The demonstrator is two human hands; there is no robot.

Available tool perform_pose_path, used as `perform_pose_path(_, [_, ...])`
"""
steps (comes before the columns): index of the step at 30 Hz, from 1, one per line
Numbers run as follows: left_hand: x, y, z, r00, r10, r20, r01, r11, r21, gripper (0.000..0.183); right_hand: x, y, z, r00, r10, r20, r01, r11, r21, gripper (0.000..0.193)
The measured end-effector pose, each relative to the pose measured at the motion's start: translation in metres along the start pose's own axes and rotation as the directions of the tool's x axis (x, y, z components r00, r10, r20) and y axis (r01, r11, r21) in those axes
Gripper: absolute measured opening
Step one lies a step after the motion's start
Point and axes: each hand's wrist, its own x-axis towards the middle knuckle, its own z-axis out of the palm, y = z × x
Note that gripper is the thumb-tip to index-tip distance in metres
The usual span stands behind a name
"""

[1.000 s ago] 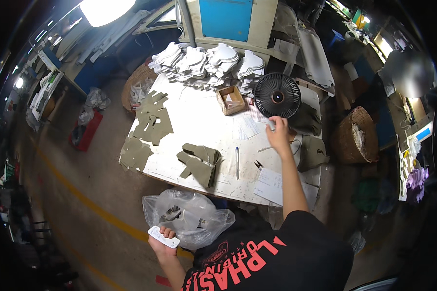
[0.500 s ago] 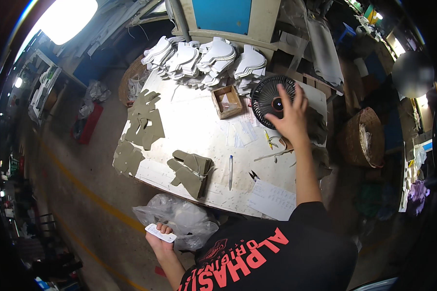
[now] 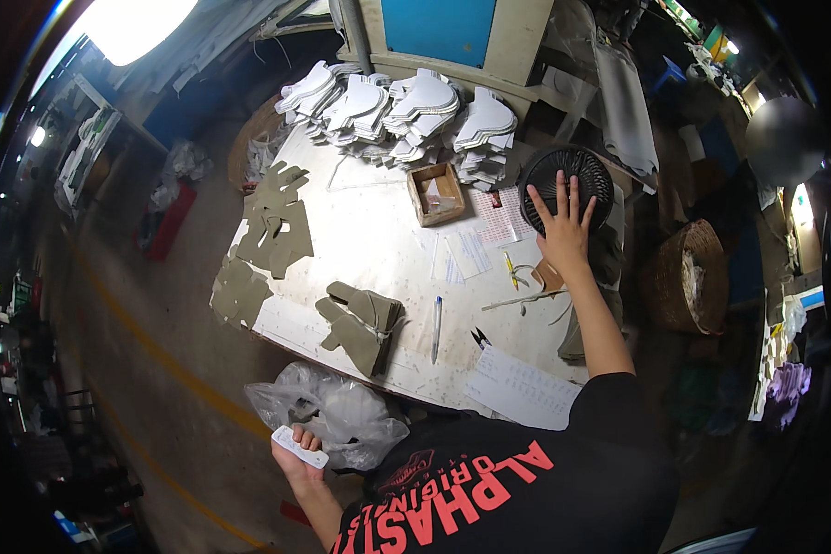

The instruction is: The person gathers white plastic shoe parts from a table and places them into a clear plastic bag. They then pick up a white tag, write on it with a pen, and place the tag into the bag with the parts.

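My right hand [image 3: 566,238] lies with fingers spread over the round black fan [image 3: 596,174] at the table's far right. The fingertips rest on its grille. My left hand [image 3: 296,469] is off the table at the near left, fingers wrapped round a slim white oblong object [image 3: 289,439] whose kind I cannot make out. Next to that hand hangs a crumpled clear plastic bag [image 3: 342,406]. A tied bundle of olive cut pieces [image 3: 365,323] lies on the near part of the table, with a pen [image 3: 437,331] to its right.
Stacks of white shaped pieces [image 3: 420,102] line the far edge. A small wooden box [image 3: 436,210] stands mid-table. Olive sheets with cut-outs [image 3: 282,231] lie left. Dark snips [image 3: 480,340] touch a written paper [image 3: 517,386] near right. A wicker basket [image 3: 679,286] stands right of the table.
The fan has shifted to the right with my right hand on it, uncovering more of the printed sheet beside the wooden box. My left hand still grips the white object.
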Motion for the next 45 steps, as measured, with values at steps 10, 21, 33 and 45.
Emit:
perform_pose_path(10, [-0.022,0.027,-0.028,0.992,0.04,0.122,-0.064,0.978,0.2,0.033,0.061,-0.056,-0.036,0.944,-0.073,-0.323,0.204,0.896,0.394,0.085])
perform_pose_path(21, [-0.05,0.001,-0.024,0.992,0.089,0.093,-0.101,0.986,0.134,0.043,0.203,-0.094,-0.009,0.966,0.148,0.211,-0.152,0.988,0.003,0.109])
perform_pose_path(33, [-0.039,0.009,-0.031,0.992,0.071,0.106,-0.085,0.987,0.135,0.03,0.221,-0.057,-0.025,0.979,0.038,0.199,-0.109,0.928,0.357,0.092])
perform_pose_path(45, [-0.036,0.002,-0.014,0.995,0.031,0.091,-0.042,0.992,0.122,0.034,0.289,-0.01,0.046,0.909,0.213,0.357,-0.416,0.487,0.768,0.098])
